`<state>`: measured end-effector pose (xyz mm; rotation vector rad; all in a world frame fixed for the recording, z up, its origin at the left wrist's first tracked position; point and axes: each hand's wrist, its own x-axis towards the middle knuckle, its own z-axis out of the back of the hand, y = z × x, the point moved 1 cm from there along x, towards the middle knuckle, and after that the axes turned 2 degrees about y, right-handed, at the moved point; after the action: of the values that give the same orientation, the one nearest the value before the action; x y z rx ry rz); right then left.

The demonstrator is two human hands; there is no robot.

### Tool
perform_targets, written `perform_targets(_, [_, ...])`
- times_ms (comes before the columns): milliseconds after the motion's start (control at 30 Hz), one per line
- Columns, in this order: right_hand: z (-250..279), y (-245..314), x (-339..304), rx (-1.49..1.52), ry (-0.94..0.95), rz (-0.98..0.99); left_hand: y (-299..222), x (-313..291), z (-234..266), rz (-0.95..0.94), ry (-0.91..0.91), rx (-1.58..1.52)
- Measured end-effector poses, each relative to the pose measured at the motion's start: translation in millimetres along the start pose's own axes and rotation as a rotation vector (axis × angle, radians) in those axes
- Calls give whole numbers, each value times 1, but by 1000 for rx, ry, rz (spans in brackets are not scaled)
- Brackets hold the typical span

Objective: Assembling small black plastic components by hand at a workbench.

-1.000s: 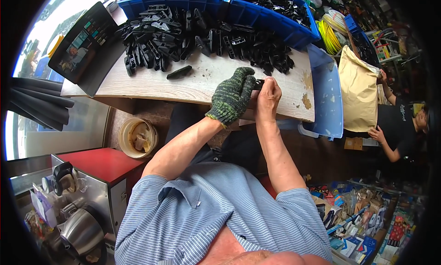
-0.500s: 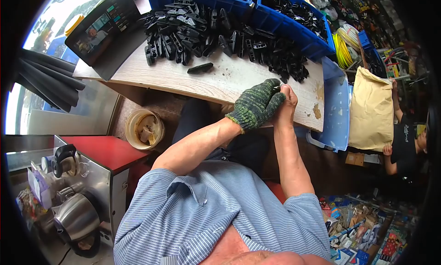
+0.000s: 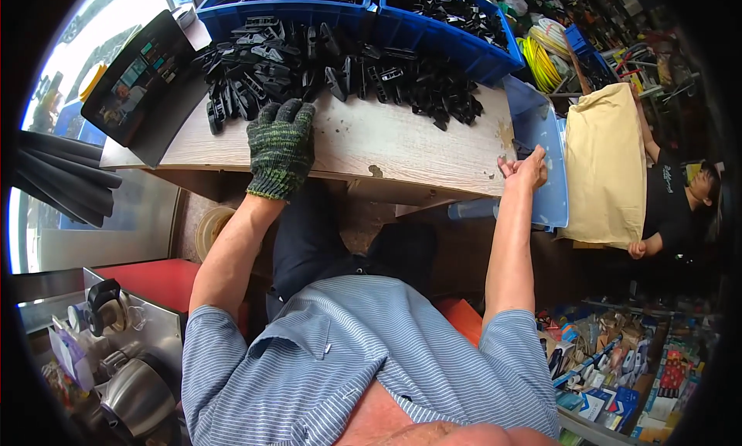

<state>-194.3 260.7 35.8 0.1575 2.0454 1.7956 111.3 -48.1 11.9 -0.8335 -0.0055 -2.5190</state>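
My left hand [image 3: 281, 148], in a green and black knitted glove, lies palm down at the table's near left. Its fingers reach forward to the edge of the pile of black plastic clips [image 3: 270, 56]; what is under the fingertips is hidden. My bare right hand [image 3: 527, 170] is at the table's right end, by the near part of the pale blue bin [image 3: 553, 202]. A small dark piece [image 3: 523, 148], which looks like one of the black clips, shows at its fingers. The wood-grain table [image 3: 402, 144] has worn patches.
Two blue crates [image 3: 286, 17] of black clips stand behind the pile. A tablet-like screen [image 3: 127, 90] leans at the table's left. Beyond the bin, a person [image 3: 676, 199] holds a large tan sack [image 3: 607, 168]. A bucket [image 3: 210, 231] is on the floor, and a steel kettle [image 3: 139, 396] is lower left.
My hands, together before, are now apart: the left went left to where a lone clip lay, the right went right to the blue bin. The view has shifted a little.
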Motion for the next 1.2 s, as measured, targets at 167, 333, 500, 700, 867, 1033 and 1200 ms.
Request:
perform_targets(167, [-11, -17, -38, -76, 290, 13, -12, 4, -13, -92, 11, -161])
perform_targets(333, [-34, -27, -62, -243, 596, 18, -20, 17, -16, -61, 74, -117])
perform_targets(500, [-61, -28, -80, -702, 707, 217, -32, 15, -18, -182, 140, -115])
perform_targets(700, [-76, -28, -90, -1073, 713, 428, -59, 17, -24, -261, 168, -185])
perform_targets(867, [-81, -44, -78, -1112, 702, 676, -76, 22, -29, -291, 230, -303])
perform_targets(1033, [-74, -36, -83, -1033, 743, 547, -74, 16, -25, -159, -177, -433])
perform_targets(1200, [-52, -34, -106, -507, 1113, 100, -89, 7, -14, -137, -152, -533])
